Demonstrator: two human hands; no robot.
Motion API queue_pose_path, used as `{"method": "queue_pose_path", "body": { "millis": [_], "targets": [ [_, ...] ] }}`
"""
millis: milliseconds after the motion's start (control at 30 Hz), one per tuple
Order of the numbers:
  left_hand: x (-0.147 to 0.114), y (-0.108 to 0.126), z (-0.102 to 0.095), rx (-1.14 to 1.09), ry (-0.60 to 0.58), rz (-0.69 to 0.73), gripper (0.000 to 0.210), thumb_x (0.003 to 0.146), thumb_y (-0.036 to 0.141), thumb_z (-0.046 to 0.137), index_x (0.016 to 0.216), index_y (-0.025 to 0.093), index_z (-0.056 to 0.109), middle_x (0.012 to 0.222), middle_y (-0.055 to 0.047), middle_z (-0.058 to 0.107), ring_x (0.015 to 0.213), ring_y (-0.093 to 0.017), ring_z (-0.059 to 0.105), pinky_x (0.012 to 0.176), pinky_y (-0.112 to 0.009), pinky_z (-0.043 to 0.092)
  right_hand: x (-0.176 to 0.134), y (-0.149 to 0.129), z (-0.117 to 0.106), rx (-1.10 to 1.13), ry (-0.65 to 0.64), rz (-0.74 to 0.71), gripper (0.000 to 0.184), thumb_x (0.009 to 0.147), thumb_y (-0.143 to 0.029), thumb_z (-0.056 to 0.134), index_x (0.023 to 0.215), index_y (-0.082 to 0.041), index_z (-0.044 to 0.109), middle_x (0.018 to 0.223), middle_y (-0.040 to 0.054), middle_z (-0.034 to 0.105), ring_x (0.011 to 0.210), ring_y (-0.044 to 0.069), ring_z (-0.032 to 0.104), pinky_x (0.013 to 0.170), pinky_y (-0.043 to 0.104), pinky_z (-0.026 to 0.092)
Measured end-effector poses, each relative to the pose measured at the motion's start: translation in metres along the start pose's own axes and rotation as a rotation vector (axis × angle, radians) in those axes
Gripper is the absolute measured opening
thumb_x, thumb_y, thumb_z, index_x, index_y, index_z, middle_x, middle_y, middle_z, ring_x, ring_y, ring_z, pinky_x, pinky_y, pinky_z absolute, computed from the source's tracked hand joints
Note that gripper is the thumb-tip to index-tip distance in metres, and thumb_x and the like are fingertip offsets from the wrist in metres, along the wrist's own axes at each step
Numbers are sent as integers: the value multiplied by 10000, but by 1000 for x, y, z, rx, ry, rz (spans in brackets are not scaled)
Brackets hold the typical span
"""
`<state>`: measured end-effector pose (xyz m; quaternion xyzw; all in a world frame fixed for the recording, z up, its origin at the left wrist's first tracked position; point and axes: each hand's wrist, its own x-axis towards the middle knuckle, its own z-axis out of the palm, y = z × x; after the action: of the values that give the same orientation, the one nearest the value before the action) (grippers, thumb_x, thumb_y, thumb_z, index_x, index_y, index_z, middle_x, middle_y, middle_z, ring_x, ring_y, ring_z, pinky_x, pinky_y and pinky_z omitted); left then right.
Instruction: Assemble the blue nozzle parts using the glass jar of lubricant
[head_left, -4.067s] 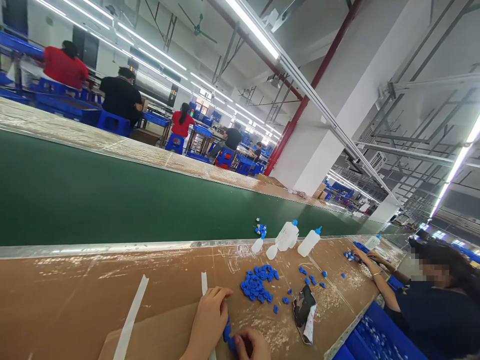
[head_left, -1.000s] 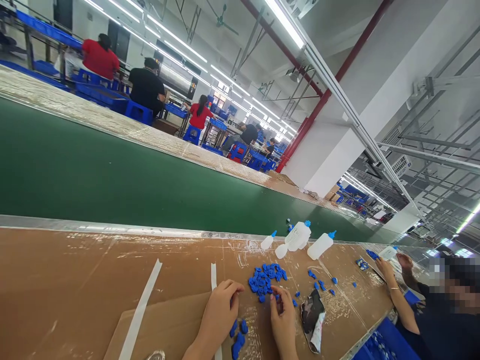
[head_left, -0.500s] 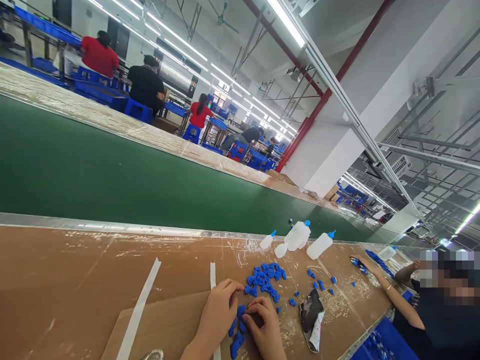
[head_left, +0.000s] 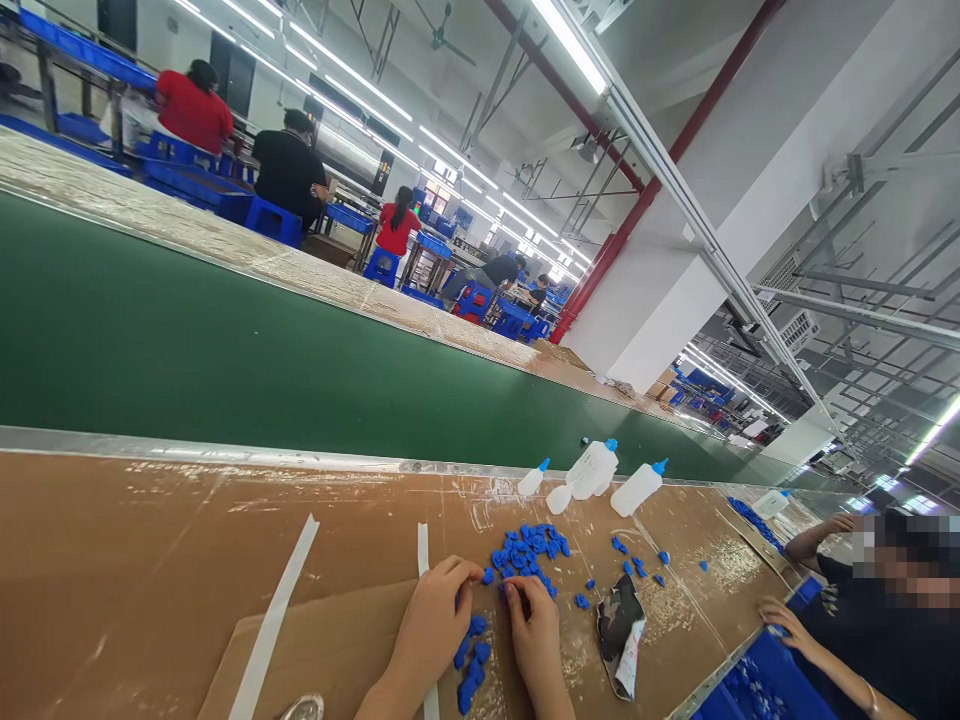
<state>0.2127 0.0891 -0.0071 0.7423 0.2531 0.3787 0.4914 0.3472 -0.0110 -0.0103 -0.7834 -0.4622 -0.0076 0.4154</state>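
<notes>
While the left hand (head_left: 435,625) rests with curled fingers on the near edge of the table (head_left: 150,560), touching a short row of blue caps (head_left: 471,668), the right hand (head_left: 534,635) reaches with narrow fingers to the near side of the blue cap pile (head_left: 529,553); whether it pinches one I cannot tell. I judge the step is gathering caps into the row, so the next move needs a clean pinch of a single cap. Half a second earlier the right hand lay closer to the left one, and the co-worker's hand (head_left: 780,615) was on the table, not at the blue bin (head_left: 757,685).
</notes>
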Motion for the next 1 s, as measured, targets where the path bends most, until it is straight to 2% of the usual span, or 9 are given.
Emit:
{"method": "queue_pose_path", "body": {
  "millis": [167,367,567,633,733,833,900,1000],
  "targets": [
    [0,1,-1,2,-8,-7,344,805,117,353,796,190,689,851,-93,701,845,-255,672,806,-411,516,-5,2,-1,-19,54,45,670,785,-782,422,665,-199,731,693,102,690,652,239,653,605,319,507],
    [0,1,-1,9,-16,-16,338,790,102,371,800,199,694,852,-83,705,849,-251,670,804,-404,512,-9,1,8,-30,53,67,627,791,-762,441,697,-208,721,686,80,726,659,240,670,628,315,495],
    [0,1,-1,18,-20,-30,345,784,107,379,824,202,708,866,-84,711,870,-264,672,810,-417,512,-14,-5,22,-43,23,37,510,798,-660,543,567,-220,655,549,30,660,549,202,604,531,276,420],
    [0,1,-1,18,-20,-29,355,787,107,375,839,202,713,871,-85,712,870,-263,672,810,-416,513,-12,-5,20,-36,26,30,494,833,-615,517,571,-215,639,546,25,643,538,189,589,520,267,421],
    [-1,2,-1,20,-20,-23,361,796,107,373,833,205,718,860,-82,712,858,-255,672,806,-405,514,-6,-6,15,-18,49,14,417,894,-497,446,739,-197,691,682,51,672,628,194,617,587,278,477],
    [-1,2,-2,28,-18,-24,355,791,106,385,828,213,721,853,-75,713,852,-250,673,801,-396,517,1,-8,11,-10,10,-25,260,847,-348,517,919,-214,728,843,66,681,775,210,647,708,305,510],
    [-1,2,-2,34,-19,-29,353,789,107,387,832,213,721,856,-74,713,847,-251,671,796,-397,517,2,-10,11,-9,-32,-45,239,813,-269,542,945,-240,739,868,59,674,825,215,651,760,317,508],
    [-1,2,-1,43,-24,-37,352,795,108,380,829,210,716,866,-74,712,850,-250,667,801,-399,513,2,-12,12,-16,-40,-42,199,801,-234,553,879,-228,736,856,66,662,838,228,643,782,340,497]
  ]
}}
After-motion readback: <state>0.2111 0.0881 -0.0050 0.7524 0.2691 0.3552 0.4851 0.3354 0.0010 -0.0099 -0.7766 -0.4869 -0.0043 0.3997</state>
